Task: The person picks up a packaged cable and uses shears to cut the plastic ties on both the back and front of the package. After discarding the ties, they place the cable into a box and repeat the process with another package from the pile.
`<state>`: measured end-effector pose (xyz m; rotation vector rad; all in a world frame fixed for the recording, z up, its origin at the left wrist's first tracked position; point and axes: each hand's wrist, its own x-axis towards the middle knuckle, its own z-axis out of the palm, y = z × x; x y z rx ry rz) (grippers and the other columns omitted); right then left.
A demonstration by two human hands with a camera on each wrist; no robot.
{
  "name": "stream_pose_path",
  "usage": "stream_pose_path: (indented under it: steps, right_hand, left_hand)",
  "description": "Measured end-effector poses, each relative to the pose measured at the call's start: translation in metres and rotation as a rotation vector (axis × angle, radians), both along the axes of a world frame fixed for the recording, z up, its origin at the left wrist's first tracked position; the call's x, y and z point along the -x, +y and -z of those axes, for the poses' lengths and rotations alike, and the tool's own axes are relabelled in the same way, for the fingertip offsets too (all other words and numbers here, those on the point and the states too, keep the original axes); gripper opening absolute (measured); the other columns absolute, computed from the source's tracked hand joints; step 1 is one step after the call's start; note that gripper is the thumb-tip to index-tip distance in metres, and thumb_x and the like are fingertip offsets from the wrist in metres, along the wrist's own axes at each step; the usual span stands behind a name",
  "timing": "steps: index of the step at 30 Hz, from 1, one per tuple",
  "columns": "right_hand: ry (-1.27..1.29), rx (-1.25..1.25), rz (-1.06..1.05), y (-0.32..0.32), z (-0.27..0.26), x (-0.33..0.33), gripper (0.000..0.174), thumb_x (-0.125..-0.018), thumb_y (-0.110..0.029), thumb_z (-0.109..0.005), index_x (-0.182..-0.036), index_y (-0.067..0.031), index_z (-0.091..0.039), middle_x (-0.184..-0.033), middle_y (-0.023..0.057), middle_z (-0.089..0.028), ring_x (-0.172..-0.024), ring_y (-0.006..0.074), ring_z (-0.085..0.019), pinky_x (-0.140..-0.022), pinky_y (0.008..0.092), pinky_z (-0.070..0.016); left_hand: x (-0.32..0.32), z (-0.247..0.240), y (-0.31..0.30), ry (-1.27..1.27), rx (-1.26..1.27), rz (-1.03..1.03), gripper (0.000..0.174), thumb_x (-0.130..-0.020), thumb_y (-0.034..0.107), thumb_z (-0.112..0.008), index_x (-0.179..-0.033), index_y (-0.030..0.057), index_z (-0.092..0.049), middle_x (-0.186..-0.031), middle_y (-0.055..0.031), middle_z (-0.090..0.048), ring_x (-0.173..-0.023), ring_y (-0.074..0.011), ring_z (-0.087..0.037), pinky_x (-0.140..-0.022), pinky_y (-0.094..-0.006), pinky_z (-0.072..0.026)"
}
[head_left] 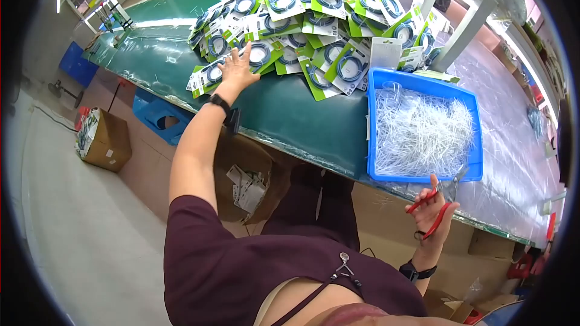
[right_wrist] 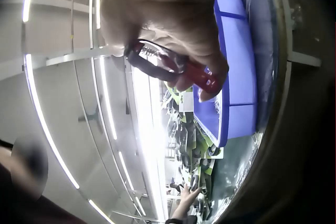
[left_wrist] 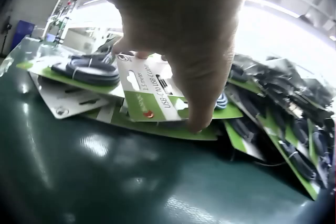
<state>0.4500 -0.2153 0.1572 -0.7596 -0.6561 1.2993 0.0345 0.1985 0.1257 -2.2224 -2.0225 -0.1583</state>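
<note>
Hands well apart: the left [head_left: 238,73], eleven o'clock, spreads its fingers over a carded cable [left_wrist: 149,98]; the right [head_left: 426,215], four o'clock, grips red-handled scissors [head_left: 436,222]; blue tray [head_left: 372,145] of white strips [head_left: 423,133] at three, package pile [head_left: 317,24] at twelve
</note>
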Motion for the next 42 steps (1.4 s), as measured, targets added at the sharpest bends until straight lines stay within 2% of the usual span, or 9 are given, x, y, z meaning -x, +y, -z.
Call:
stream_pose_path:
  steps: [1,4,5,7,9,13,17,25,42]
  right_hand:
    - [0.011,0.003,0.003,-0.001,0.008,-0.004,0.082,-0.091,-0.064,-0.045,-0.144,-0.0025,-0.031,-0.111,0.0050,-0.052,-0.099,0.0184,-0.052,-0.082,0.0409,-0.0489]
    - [-0.200,0.071,0.130,0.007,0.035,-0.025,0.075,-0.093,-0.057,-0.049,-0.142,-0.0023,-0.033,-0.107,0.0049,-0.053,-0.095,0.0164,-0.052,-0.083,0.0362,-0.0477]
    - [-0.184,0.077,0.128,0.012,0.032,-0.020,0.075,-0.093,-0.057,-0.049,-0.142,-0.0023,-0.033,-0.107,0.0049,-0.053,-0.095,0.0164,-0.052,-0.083,0.0362,-0.0477]
    - [-0.431,0.055,0.177,0.025,0.014,-0.002,0.059,-0.093,-0.041,-0.058,-0.136,-0.0026,-0.042,-0.101,0.0040,-0.054,-0.091,0.0149,-0.053,-0.080,0.0316,-0.0465]
    - [-0.765,0.178,0.235,0.037,-0.001,0.022,0.050,-0.087,-0.024,-0.068,-0.128,-0.0009,-0.050,-0.096,0.0037,-0.055,-0.089,0.0154,-0.054,-0.079,0.0303,-0.0459]
    - [-1.477,-0.032,0.490,0.046,-0.009,0.044,0.058,-0.071,-0.020,-0.079,-0.118,0.0018,-0.053,-0.093,0.0111,-0.056,-0.087,0.0251,-0.055,-0.080,0.0352,-0.0455]
    - [-1.610,0.054,0.532,0.031,-0.005,0.035,0.059,-0.070,-0.026,-0.080,-0.115,0.0012,-0.054,-0.092,0.0130,-0.056,-0.086,0.0284,-0.054,-0.079,0.0372,-0.0452]
    - [-1.555,0.095,0.632,0.013,-0.010,0.021,0.061,-0.072,-0.032,-0.080,-0.116,0.0008,-0.054,-0.091,0.0109,-0.056,-0.087,0.0270,-0.054,-0.078,0.0368,-0.0453]
    - [-1.469,0.094,0.648,0.019,-0.007,0.015,0.053,-0.073,-0.028,-0.079,-0.112,0.0012,-0.058,-0.090,0.0105,-0.058,-0.080,0.0241,-0.056,-0.073,0.0336,-0.0473]
  left_hand:
    - [0.005,-0.003,-0.009,0.011,0.003,0.003,0.105,-0.070,0.046,-0.079,-0.151,0.0243,-0.016,-0.138,-0.0200,-0.038,-0.130,-0.0428,-0.038,-0.097,-0.0657,-0.0355]
    - [0.025,-0.011,-0.042,-1.064,0.575,0.002,0.092,-0.079,0.056,-0.067,-0.150,0.0201,-0.021,-0.137,-0.0184,-0.042,-0.125,-0.0415,-0.045,-0.095,-0.0640,-0.0393]
    - [0.022,-0.014,-0.063,-1.049,0.577,-0.006,0.092,-0.079,0.056,-0.067,-0.150,0.0201,-0.021,-0.137,-0.0184,-0.042,-0.125,-0.0415,-0.045,-0.095,-0.0640,-0.0393]
    - [-0.009,-0.016,-0.111,-2.062,1.023,0.240,0.083,-0.086,0.058,-0.059,-0.149,0.0149,-0.026,-0.136,-0.0191,-0.044,-0.122,-0.0407,-0.048,-0.095,-0.0621,-0.0426]
    - [-0.059,-0.021,-0.151,-2.245,1.140,0.421,0.080,-0.089,0.062,-0.050,-0.148,0.0124,-0.027,-0.133,-0.0180,-0.047,-0.123,-0.0411,-0.048,-0.096,-0.0637,-0.0426]
    - [-0.152,-0.036,-0.215,-2.297,1.288,0.535,0.083,-0.088,0.068,-0.044,-0.148,0.0127,-0.026,-0.140,-0.0175,-0.041,-0.128,-0.0393,-0.043,-0.099,-0.0619,-0.0405]
    - [-0.207,-0.038,-0.245,-2.219,1.196,0.720,0.088,-0.087,0.073,-0.039,-0.148,0.0108,-0.025,-0.144,-0.0167,-0.038,-0.130,-0.0359,-0.041,-0.102,-0.0599,-0.0387]
    - [-0.240,-0.043,-0.272,-1.918,1.134,0.947,0.094,-0.084,0.074,-0.043,-0.148,0.0074,-0.024,-0.144,-0.0152,-0.039,-0.130,-0.0288,-0.044,-0.105,-0.0490,-0.0399]
    - [-0.254,-0.039,-0.276,-1.963,1.171,0.959,0.095,-0.084,0.071,-0.050,-0.148,0.0066,-0.023,-0.145,-0.0143,-0.038,-0.131,-0.0261,-0.043,-0.106,-0.0430,-0.0396]
